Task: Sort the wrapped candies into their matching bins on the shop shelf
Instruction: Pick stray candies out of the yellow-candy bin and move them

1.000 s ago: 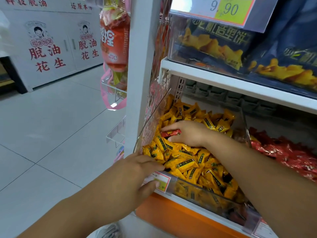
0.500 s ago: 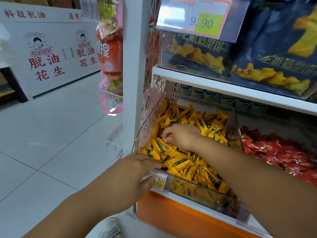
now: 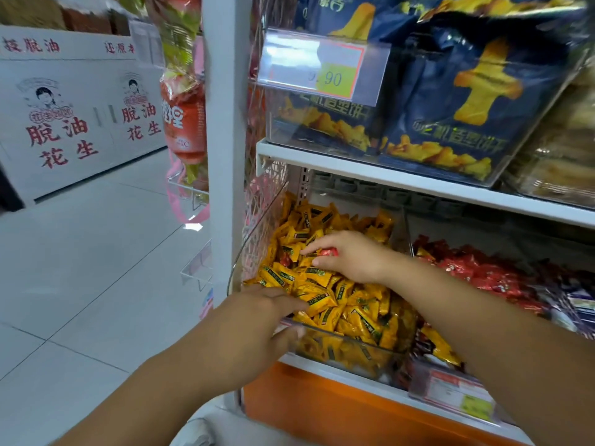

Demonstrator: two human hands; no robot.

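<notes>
The right hand (image 3: 351, 257) reaches into the clear bin (image 3: 257, 239) of yellow candies (image 3: 341, 294) on the lower shelf and pinches a red candy (image 3: 329, 252) between thumb and fingers, just above the yellow pile. The left hand (image 3: 257, 326) grips the bin's front rim, fingers over the edge. The adjacent bin to the right contains red candies (image 3: 476, 268).

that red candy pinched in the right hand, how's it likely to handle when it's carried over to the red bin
The red candy is small, so probably light. Its glossy wrapper looks slippery, and only the fingertips of the right hand pinch it, so it could slide out. It seems to keep its shape in the pinch.
</notes>
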